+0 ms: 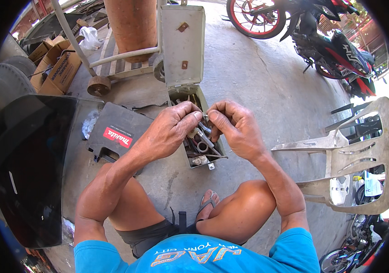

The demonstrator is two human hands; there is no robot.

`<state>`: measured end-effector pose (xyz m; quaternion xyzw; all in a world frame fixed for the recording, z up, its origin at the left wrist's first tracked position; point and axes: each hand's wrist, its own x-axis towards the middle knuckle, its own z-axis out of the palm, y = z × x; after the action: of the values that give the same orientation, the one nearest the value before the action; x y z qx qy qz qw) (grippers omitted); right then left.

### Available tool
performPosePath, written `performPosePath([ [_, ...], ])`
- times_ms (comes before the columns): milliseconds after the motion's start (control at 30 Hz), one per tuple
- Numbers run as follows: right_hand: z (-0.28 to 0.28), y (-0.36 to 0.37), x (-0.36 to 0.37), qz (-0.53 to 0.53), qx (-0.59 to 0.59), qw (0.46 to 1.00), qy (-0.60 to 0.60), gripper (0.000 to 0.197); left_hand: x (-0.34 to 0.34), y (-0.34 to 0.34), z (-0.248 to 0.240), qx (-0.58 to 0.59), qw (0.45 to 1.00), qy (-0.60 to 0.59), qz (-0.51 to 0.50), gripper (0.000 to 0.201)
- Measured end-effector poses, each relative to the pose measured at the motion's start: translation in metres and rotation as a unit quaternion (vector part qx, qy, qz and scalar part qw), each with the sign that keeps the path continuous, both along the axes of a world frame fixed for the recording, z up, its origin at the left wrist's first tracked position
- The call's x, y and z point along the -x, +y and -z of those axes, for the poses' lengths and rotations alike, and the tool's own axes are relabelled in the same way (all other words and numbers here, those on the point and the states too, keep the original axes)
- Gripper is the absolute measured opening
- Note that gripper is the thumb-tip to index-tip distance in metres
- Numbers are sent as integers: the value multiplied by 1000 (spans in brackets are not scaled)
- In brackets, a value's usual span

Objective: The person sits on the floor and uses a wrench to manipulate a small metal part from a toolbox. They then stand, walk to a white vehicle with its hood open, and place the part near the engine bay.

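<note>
1. The left hand (174,125) is above the toolbox, its fingers curled and its thumb drawn in against the forefinger; what, if anything, it pinches cannot be told.
2. The right hand (236,129) faces it, just beside its fingertips, likewise curled into a closed pinch; any small object within is too small to identify.
3. The metal toolbox (222,148) stands on the concrete floor (258,82) in front of the seated person, beneath both hands. Its pale lid (183,52) is open, on the side away from the person.
4. Within the toolbox lie mixed hand tools, among them a ring-ended tool (202,151) near the front edge; the hands partly hide the contents.
5. Left of the toolbox lies a dark carrying case (96,132) with a red label; farther left is a dark, glossy panel (30,168).
6. Beyond, a rust-coloured cylinder (130,27) stands on a wheeled cart (124,75).
7. To the right are a plastic chair (367,157) and, farther off, a red-and-black motorcycle (315,45).
</note>
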<state>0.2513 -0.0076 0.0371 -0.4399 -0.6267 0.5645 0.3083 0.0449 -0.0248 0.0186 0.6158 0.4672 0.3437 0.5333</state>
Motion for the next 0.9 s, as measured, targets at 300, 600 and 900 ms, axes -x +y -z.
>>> performPosePath([
  [300,11,-2,1,9,-55,997,60,16,0,0,-1,2,1000,-5,0,31],
  [600,14,-2,4,17,-71,992,101,18,1,1,2,-5,1000,-7,-7,31],
  [900,0,0,3,-11,74,995,61,21,2,1,4,-16,1000,1,-9,32],
])
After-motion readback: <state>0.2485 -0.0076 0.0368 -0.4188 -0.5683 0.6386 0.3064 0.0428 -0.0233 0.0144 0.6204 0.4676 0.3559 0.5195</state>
